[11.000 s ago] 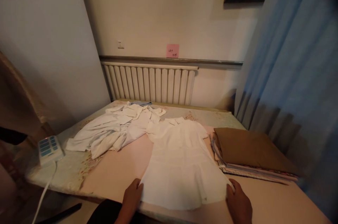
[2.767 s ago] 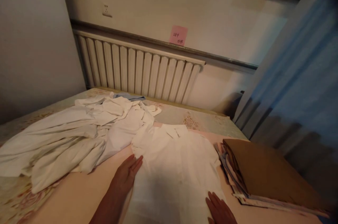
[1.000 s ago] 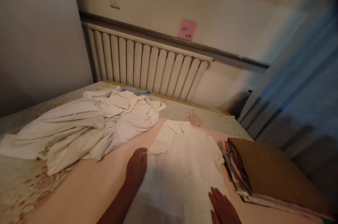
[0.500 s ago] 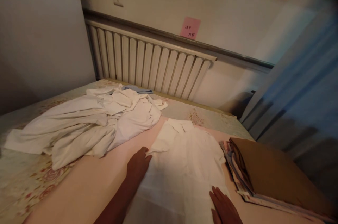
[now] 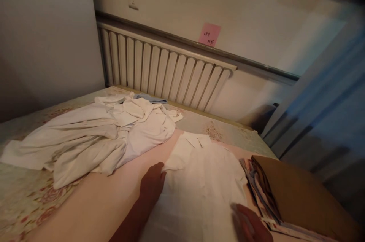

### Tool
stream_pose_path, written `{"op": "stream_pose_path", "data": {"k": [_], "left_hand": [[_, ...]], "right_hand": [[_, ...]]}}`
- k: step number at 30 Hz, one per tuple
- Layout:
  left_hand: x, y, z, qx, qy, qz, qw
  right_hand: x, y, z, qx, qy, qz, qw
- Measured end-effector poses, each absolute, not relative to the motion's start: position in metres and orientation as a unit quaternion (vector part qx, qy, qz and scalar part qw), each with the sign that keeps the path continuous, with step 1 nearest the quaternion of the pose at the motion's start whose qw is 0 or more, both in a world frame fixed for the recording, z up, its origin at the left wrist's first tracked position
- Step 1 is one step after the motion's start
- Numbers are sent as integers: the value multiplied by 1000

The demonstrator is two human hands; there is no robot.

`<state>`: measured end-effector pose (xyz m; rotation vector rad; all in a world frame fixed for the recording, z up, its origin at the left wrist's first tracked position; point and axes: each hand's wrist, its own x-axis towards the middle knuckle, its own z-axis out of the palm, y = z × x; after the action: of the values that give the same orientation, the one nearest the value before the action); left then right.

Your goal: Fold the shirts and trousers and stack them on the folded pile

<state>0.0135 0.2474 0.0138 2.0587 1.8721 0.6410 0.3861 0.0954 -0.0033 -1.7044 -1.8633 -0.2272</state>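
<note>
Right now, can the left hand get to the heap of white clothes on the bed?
Probably yes. The left hand lies flat at the white garment, and only bare pink sheet separates it from the heap of white clothes.

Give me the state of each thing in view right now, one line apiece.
Dress: spread flat, left sleeve folded inward.
Left hand: flat, fingertips on the folded sleeve's edge.
Right hand: on the dress's right side, blurred.
Clothes pile: crumpled, unfolded.
Folded stack: neat, brown piece on top.
Sticky note: stuck to the wall.
</note>
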Motion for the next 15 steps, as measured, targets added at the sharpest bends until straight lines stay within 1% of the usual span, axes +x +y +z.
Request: {"op": "stream_pose_path", "data": {"k": [2,3,6,8,10,15], "left_hand": [[13,248,12,728,629,234,137],[13,249,12,733,623,237,138],[12,250,15,730,621,240,154],[11,250,18,725,624,237,168],[11,251,20,724,625,235,176],[10,253,17,724,622,235,184]], "right_hand": [[373,128,17,-666,-658,-49,347],[362,148,28,-675,-645,-15,357],[323,215,54,-687,-631,74,353],[297,258,64,-687,-635,108,335],[274,295,68,-714,-631,119,280],[239,357,56,-734,-626,127,230]]}}
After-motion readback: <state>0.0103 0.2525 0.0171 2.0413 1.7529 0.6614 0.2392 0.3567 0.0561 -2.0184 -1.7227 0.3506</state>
